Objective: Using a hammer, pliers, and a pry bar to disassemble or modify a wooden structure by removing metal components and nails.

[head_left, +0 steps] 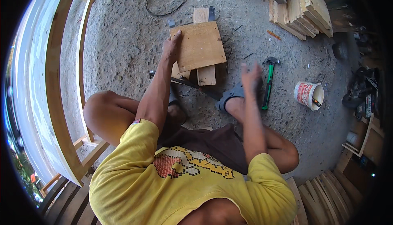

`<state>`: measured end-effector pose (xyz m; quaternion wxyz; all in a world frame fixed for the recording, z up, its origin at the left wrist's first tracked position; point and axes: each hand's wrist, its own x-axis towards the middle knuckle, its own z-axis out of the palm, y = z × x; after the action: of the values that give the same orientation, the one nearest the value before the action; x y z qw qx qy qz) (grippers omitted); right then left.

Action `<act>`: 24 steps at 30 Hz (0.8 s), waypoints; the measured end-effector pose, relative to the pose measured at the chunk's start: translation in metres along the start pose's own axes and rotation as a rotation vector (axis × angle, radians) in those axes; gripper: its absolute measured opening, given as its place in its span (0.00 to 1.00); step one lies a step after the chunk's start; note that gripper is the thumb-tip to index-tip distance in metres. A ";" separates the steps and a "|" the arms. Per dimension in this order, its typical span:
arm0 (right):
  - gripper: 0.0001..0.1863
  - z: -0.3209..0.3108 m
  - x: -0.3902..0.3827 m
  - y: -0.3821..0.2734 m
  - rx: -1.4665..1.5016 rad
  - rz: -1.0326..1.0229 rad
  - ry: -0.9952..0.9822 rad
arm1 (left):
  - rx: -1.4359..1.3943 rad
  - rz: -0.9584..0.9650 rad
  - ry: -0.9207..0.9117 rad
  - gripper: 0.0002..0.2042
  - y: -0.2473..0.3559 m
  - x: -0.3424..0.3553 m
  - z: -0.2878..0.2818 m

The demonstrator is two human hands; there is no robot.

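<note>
My left hand (pixel 172 47) grips the left edge of a square plywood board (pixel 200 47), thumb on top. The board rests over a pale plank (pixel 206 76), with two grey strips (pixel 211 13) poking out beyond its far side. A long dark bar (pixel 204 92) lies beneath, near my feet. My right hand (pixel 251 75), blurred, is raised right of the board with its fingers apart and nothing visible in them. Beside it a green-and-black hammer (pixel 269 84) lies on the rough concrete.
At right stand a white bucket (pixel 303 96) with a tool inside, stacked wood pieces (pixel 309 10) and dark clutter (pixel 362 94). A wooden frame (pixel 57 41) with pale sheeting runs along my left. A black cable (pixel 172 12) lies ahead. Slats (pixel 327 196) are behind me.
</note>
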<state>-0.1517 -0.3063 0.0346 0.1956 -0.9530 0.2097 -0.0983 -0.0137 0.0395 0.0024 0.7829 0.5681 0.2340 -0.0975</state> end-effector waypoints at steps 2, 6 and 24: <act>0.35 -0.027 0.024 0.074 -0.132 0.182 -0.037 | -0.032 -0.111 0.038 0.30 -0.008 0.003 0.003; 0.36 -0.032 0.015 0.181 -0.339 0.366 -0.331 | 0.056 -0.123 0.014 0.28 -0.005 0.012 0.003; 0.29 -0.113 -0.001 0.037 0.494 0.282 -0.309 | 0.024 -0.086 0.046 0.28 0.001 -0.003 0.017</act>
<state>-0.1963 -0.3740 0.1214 0.4620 -0.8420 0.2772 0.0279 -0.0115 0.0234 0.0089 0.7656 0.5689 0.2750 -0.1210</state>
